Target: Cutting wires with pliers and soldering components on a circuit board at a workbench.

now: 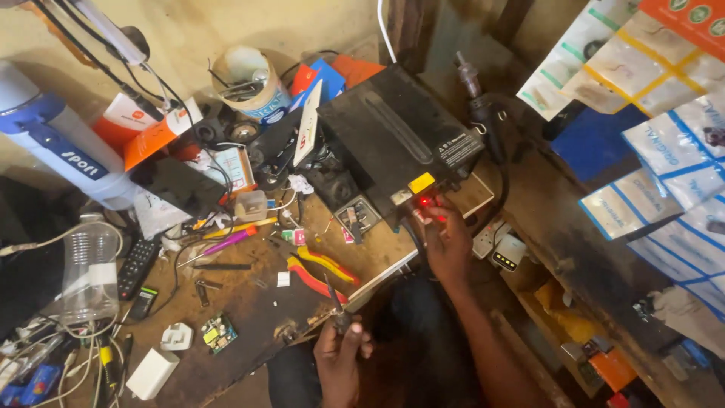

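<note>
A black box-shaped device (pixel 396 136) sits tilted on the wooden workbench (pixel 377 253), with a yellow tab and a small red light on its near face. My right hand (pixel 445 238) reaches up to that face, fingers at the red light. My left hand (pixel 340 359) is low at the bench's front edge, closed around a thin dark tool (pixel 334 302) that points up. Red and yellow pliers (pixel 317 270) lie on the bench just above my left hand.
Clutter fills the left of the bench: a clear plastic bottle (pixel 89 268), a remote control (pixel 137 266), a white plug (pixel 176 336), a small green circuit board (pixel 219 334), cables. A tape roll (pixel 253 83) stands at the back. Packets (pixel 664 128) hang on the right.
</note>
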